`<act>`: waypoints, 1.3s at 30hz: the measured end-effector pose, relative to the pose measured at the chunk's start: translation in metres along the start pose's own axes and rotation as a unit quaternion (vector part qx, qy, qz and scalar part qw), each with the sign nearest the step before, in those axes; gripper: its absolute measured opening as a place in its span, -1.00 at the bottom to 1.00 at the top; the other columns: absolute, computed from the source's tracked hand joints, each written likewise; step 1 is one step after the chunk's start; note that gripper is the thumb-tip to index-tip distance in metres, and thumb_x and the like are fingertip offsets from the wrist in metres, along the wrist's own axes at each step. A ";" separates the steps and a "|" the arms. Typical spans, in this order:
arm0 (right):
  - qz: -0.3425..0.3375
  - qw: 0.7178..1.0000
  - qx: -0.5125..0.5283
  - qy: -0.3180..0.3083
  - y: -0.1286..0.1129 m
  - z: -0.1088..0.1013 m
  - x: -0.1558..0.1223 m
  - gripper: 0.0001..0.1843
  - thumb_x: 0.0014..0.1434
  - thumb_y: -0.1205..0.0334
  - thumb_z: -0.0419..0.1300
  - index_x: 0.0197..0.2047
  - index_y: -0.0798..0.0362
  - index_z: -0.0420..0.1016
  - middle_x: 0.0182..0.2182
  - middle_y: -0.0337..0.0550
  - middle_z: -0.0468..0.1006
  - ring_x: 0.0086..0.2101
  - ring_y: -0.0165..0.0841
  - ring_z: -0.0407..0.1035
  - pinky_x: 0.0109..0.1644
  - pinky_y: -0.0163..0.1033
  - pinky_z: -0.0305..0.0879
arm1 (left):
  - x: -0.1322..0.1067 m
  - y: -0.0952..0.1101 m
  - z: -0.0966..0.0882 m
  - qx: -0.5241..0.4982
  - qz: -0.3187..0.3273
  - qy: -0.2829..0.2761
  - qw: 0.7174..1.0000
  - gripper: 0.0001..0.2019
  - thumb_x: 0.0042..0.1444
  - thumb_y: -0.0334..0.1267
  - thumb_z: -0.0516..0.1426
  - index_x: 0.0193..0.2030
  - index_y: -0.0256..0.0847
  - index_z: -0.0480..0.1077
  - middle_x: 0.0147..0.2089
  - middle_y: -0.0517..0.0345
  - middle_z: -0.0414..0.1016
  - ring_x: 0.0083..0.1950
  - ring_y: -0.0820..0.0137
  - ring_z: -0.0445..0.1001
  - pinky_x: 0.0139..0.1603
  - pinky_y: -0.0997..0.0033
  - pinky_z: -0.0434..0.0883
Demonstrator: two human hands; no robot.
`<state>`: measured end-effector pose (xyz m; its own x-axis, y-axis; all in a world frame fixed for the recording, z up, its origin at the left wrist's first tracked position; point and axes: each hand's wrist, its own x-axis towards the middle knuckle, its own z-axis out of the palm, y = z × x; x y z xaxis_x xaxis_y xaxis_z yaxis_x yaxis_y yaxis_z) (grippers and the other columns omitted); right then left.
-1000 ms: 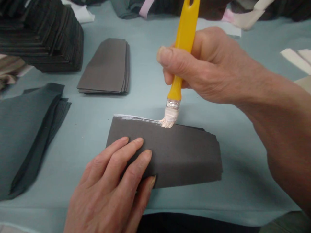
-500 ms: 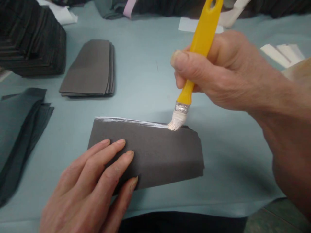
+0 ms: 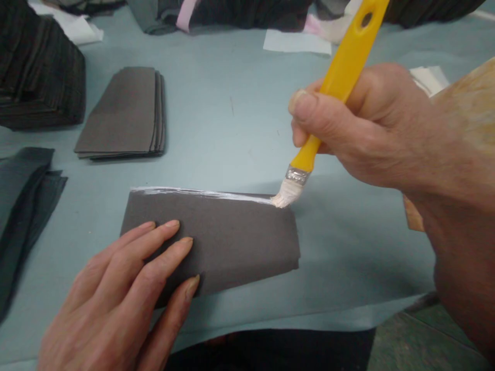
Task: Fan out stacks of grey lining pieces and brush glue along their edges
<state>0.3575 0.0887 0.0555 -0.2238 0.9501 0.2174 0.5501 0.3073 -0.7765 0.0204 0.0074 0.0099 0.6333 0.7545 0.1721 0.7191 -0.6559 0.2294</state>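
Observation:
My right hand (image 3: 356, 123) is closed around the yellow handle of a paintbrush (image 3: 328, 103). Its pale bristles touch the far edge of a dark grey piece of sheet material (image 3: 240, 237), near the right corner. A streaky white coating (image 3: 201, 195) runs along that far edge from the left corner to the bristles. With fingers stretched out, my left hand (image 3: 127, 288) lies flat on the left part of the grey piece, its thumb at the near edge.
A stack of similar grey pieces (image 3: 124, 111) lies beyond the left hand. Left of it stands a tall dark stack (image 3: 46, 72), with folded dark cloth (image 3: 27, 206) nearer. White scraps (image 3: 297, 42) lie at the back. A brown-stained board (image 3: 469, 103) is partly behind my right wrist.
The brush has travelled along the far edge to the right end of the piece, lengthening the white line. The whole scene has shifted left in view. My left hand stays on the piece.

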 end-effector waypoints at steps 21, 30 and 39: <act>-0.057 0.977 0.154 0.137 -0.030 0.051 0.039 -0.52 0.45 0.09 0.35 -0.48 0.12 0.48 -0.66 -0.35 0.23 -0.60 -0.59 0.13 -0.52 -0.33 0.00 | 0.006 0.015 -0.006 0.027 0.003 0.011 1.000 -0.66 0.47 -0.33 0.13 0.33 -0.18 0.39 0.43 -0.01 0.47 0.53 0.14 0.31 0.54 0.12 0.32; -0.109 0.978 0.135 0.120 -0.051 0.095 0.070 -0.55 0.51 0.29 0.24 -0.48 0.11 0.43 -0.62 -0.40 0.19 -0.57 -0.58 0.06 -0.35 -0.36 0.18 | 0.003 0.016 0.000 0.001 -0.019 0.020 1.000 -0.66 0.47 -0.30 0.11 0.33 -0.12 0.41 0.44 0.08 0.49 0.52 0.13 0.33 0.48 0.08 0.38; -0.099 0.992 0.056 0.058 -0.059 0.104 0.071 -0.54 0.51 0.14 0.25 -0.47 0.03 0.44 -0.52 -0.29 0.38 -0.45 -0.48 0.25 -0.32 -0.30 0.20 | 0.002 0.016 -0.001 -0.008 -0.024 0.014 1.000 -0.63 0.47 -0.31 0.09 0.36 -0.14 0.37 0.48 0.08 0.43 0.54 0.13 0.27 0.51 0.10 0.28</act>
<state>0.2257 0.1319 0.0554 -0.2205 0.8737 0.4336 0.4105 0.4863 -0.7714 0.0331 -0.0013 0.0147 0.5895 0.7859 0.1866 0.7440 -0.6182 0.2535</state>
